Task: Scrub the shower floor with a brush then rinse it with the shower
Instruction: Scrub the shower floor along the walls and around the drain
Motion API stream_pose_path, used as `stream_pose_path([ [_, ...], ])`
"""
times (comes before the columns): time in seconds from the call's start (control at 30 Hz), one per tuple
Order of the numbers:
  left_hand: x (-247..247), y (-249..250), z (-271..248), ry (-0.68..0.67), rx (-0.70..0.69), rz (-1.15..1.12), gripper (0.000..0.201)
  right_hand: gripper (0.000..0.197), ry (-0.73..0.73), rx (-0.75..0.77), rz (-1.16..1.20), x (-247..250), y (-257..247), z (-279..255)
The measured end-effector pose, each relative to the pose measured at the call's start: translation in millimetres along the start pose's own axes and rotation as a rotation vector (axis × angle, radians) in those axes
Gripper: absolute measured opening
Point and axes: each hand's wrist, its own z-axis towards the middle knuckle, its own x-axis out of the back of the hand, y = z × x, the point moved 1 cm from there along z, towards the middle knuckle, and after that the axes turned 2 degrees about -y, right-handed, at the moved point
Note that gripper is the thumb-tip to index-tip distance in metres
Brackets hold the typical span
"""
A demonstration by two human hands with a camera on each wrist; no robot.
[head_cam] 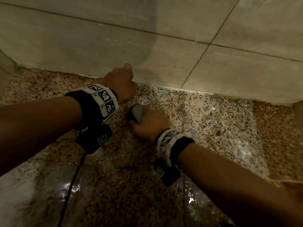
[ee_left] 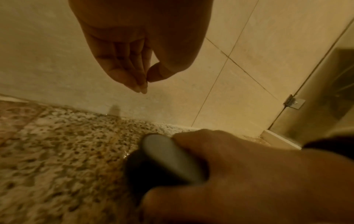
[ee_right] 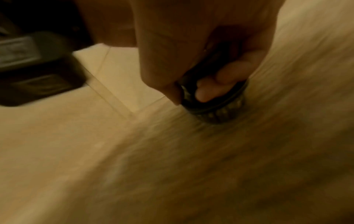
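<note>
The scrub brush (head_cam: 136, 114), with a grey grip over a dark round body, stands on the wet speckled stone shower floor (head_cam: 213, 122) close to the back wall. My right hand (head_cam: 148, 126) grips it from above, fingers curled round the grip. In the right wrist view the brush (ee_right: 216, 106) presses its bristles on the blurred floor, with my right hand (ee_right: 191, 63) wrapped over it. In the left wrist view the brush (ee_left: 168, 157) sits under my right hand (ee_left: 249, 174). My left hand (head_cam: 121, 82) hovers by the wall base, and its fingers (ee_left: 134, 78) hang loosely, holding nothing.
A beige tiled wall (head_cam: 164, 46) rises right behind the brush. A glass door panel with a metal bracket (ee_left: 293, 103) stands at the right corner. A black cable (head_cam: 72, 182) trails from my left wrist across the floor, where puddles (head_cam: 191, 200) glint.
</note>
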Motion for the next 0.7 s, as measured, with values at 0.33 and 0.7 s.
stream_pose_path([
  [0.33, 11, -4, -11, 0.063, -0.093, 0.091, 0.023, 0.076, -0.179, 0.234, -0.329, -9, -6, -28],
  [0.7, -10, 6, -20, -0.099, -0.025, 0.04, 0.026, 0.083, 0.164, -0.277, -0.203, 61, 93, 13],
])
